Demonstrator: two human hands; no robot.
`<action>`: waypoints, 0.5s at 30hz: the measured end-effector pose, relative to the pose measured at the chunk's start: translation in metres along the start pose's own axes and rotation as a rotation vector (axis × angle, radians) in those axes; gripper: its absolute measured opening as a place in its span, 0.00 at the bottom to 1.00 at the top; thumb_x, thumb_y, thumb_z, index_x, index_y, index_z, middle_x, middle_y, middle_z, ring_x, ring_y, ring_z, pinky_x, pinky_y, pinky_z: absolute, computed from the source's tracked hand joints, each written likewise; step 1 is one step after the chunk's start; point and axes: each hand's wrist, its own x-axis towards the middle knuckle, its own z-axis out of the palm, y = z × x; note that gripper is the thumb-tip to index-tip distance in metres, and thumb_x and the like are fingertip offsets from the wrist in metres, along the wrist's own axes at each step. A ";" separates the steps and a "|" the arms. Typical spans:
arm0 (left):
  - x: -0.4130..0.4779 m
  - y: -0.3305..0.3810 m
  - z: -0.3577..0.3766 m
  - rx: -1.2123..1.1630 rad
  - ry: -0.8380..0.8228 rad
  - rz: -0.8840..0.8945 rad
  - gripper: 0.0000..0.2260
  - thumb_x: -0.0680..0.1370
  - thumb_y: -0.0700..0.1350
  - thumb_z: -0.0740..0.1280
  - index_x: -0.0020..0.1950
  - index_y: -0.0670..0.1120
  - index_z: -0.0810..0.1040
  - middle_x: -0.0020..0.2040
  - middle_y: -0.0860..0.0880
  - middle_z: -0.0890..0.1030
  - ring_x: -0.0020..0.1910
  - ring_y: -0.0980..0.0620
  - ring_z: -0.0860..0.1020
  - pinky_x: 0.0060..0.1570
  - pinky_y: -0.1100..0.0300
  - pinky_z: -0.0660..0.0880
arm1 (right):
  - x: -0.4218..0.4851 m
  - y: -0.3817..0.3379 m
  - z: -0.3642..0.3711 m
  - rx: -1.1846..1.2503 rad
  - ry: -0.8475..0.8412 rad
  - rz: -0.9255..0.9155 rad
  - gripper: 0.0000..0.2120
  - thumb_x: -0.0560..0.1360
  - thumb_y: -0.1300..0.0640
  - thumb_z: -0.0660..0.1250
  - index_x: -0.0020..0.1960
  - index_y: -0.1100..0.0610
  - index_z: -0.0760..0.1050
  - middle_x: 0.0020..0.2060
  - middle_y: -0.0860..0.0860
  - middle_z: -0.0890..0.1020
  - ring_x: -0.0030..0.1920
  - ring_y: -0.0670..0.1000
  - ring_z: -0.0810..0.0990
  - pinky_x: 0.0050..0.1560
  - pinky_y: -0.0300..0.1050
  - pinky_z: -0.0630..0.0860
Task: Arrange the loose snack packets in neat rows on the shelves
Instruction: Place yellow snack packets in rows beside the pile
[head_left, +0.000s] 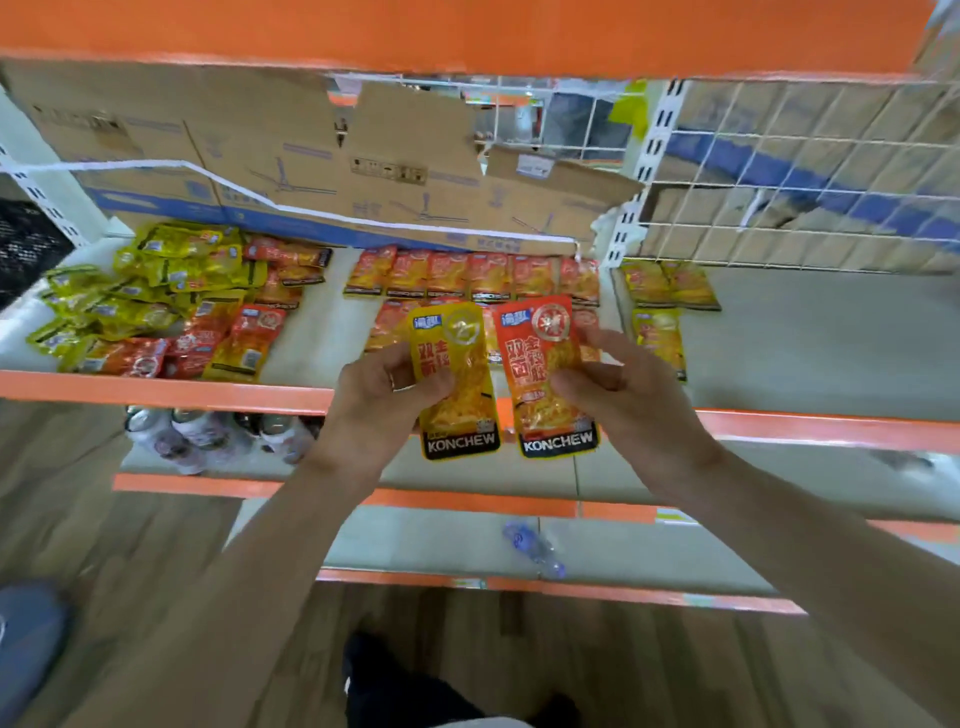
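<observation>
Snack packets (156, 306) lie heaped loose at ten o'clock on the shelf (156, 389). A tidy red row (472, 273) sits at twelve and a small yellow group (670, 286) at two. At centre, above the shelf's front edge, the left hand (384, 395) pinches a yellow packet (457, 379) and the right hand (618, 384) pinches a red packet (545, 374), side by side. Both grips look light on slick foil, so either packet could slip to the lower shelves. A wrist reaching toward twelve might also knock the laid row askew, or yellow might land among red.
</observation>
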 end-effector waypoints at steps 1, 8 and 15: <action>-0.005 -0.002 0.012 -0.012 -0.001 -0.013 0.07 0.76 0.35 0.71 0.47 0.47 0.83 0.38 0.53 0.85 0.38 0.54 0.83 0.44 0.53 0.83 | -0.002 0.001 -0.012 -0.015 0.015 0.002 0.11 0.75 0.66 0.71 0.48 0.50 0.81 0.39 0.51 0.86 0.42 0.50 0.80 0.49 0.50 0.76; -0.017 -0.001 0.075 -0.055 -0.012 -0.099 0.07 0.76 0.34 0.71 0.46 0.46 0.85 0.41 0.48 0.87 0.40 0.53 0.84 0.47 0.55 0.82 | -0.009 0.010 -0.070 0.110 0.159 0.123 0.08 0.75 0.68 0.70 0.43 0.57 0.83 0.40 0.53 0.85 0.42 0.51 0.82 0.54 0.53 0.78; 0.011 -0.005 0.111 0.012 -0.076 -0.117 0.01 0.74 0.41 0.74 0.43 0.46 0.85 0.44 0.39 0.83 0.44 0.46 0.80 0.56 0.41 0.77 | -0.004 0.013 -0.099 0.130 0.259 0.173 0.07 0.76 0.69 0.68 0.46 0.58 0.82 0.40 0.53 0.86 0.39 0.50 0.84 0.47 0.46 0.82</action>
